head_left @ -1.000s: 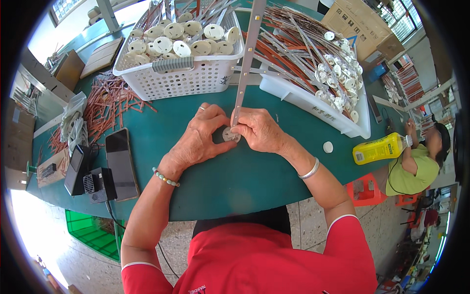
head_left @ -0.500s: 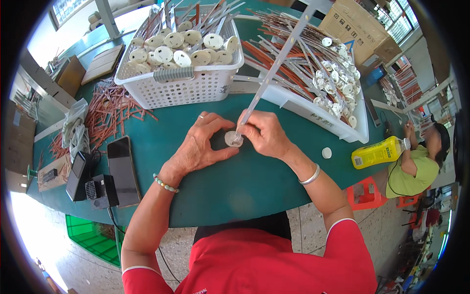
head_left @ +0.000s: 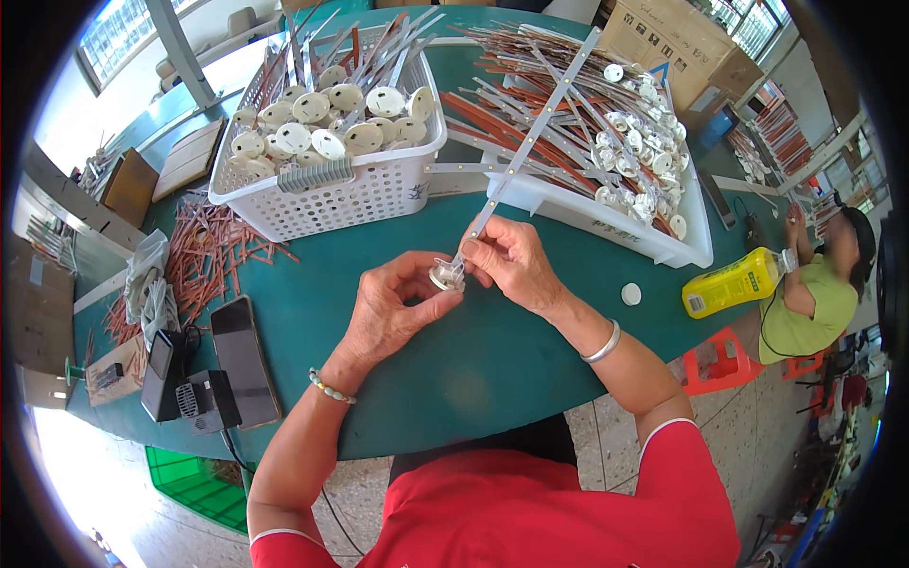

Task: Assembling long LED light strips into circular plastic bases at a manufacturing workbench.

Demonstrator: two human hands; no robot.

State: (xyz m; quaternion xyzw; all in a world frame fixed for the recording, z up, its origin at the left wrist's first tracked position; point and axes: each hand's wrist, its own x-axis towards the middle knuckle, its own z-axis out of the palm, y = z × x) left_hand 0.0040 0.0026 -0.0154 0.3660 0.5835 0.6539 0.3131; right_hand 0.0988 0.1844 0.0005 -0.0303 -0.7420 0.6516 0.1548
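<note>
Nearest the near edge of the green table, a small round white cap is pinched between the fingertips of the left hand. Just beside it, the lower end of a long thin strip is gripped by the right hand and met with the cap, the strip slanting up over the white tray of similar strips. Farther back, a white basket of finished pieces is set. If the strip is tilted, its end could likely be bent or slipped out of the cap.
</note>
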